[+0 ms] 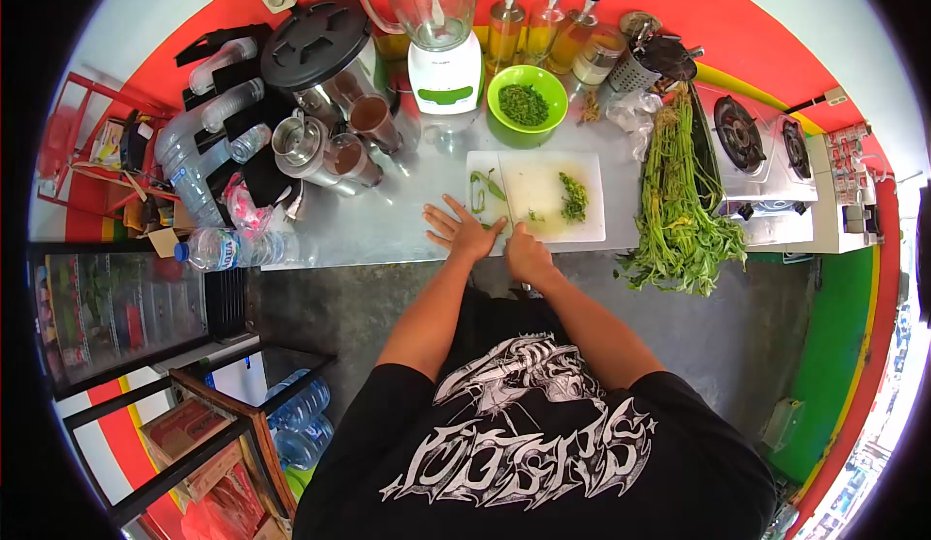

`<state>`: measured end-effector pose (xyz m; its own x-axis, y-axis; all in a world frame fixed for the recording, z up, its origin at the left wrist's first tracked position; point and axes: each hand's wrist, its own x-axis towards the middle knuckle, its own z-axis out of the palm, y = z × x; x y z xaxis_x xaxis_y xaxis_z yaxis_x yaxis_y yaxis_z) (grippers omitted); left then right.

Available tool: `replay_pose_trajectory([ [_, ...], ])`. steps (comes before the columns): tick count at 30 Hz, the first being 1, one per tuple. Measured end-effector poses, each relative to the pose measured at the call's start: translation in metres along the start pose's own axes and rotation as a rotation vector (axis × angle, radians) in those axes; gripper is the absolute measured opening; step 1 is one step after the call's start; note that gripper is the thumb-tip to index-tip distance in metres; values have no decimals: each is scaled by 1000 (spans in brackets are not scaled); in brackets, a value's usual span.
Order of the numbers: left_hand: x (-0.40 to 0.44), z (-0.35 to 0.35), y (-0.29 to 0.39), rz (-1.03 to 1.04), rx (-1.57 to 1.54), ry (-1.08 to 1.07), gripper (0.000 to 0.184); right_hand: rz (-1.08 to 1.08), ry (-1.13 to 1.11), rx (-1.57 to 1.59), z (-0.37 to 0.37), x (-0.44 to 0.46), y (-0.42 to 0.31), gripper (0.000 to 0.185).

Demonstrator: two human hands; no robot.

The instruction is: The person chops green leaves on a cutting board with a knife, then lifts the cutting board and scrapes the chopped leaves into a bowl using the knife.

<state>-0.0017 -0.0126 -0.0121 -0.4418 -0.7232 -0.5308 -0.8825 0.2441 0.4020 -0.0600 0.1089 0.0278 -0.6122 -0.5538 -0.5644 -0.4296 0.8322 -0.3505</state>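
My right hand (529, 255) is closed around a knife (508, 193), whose thin blade points away from me across the white cutting board (548, 167). My left hand (470, 235) lies at the board's near left edge with its fingers spread and its thumb close to the blade. A few long green vegetable pieces (493, 187) rest on the left part of the board; their kind is hard to make out. Chopped greens (573, 197) form a small heap on the right. Beyond the board stands a green bowl (551, 125) holding finely cut greens (524, 105).
A large leafy bunch (679, 191) lies right of the board, beside a gas stove (752, 157). Behind are a blender (444, 65) and pump bottles (543, 31). Metal pitchers (303, 147), a big lidded pot (320, 46) and plastic bottles (218, 249) crowd the left.
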Motion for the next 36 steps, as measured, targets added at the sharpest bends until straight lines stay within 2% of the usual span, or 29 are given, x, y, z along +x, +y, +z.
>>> replay_pose_trajectory([
  [8, 0, 0, 0, 10, -2, -24, 144, 46, -6, 105, 1, -6, -1, 36],
  [11, 1, 1, -1, 3, 15, -25, 145, -10, 6, 67, 2, 6, 2, 36],
  [21, 0, 6, -3, 32, 22, 9, 143, 47, -15, 99, 1, 0, -10, 35],
  [25, -1, 7, -4, 41, 38, 23, 139, 28, -65, 114, -2, -3, -8, 37],
  [32, -6, 6, -4, 74, 32, 61, 126, 105, -20, 147, 7, -2, -13, 36],
  [36, -3, 7, -8, 86, 22, 64, 119, 66, 92, 247, 5, -7, -12, 37],
])
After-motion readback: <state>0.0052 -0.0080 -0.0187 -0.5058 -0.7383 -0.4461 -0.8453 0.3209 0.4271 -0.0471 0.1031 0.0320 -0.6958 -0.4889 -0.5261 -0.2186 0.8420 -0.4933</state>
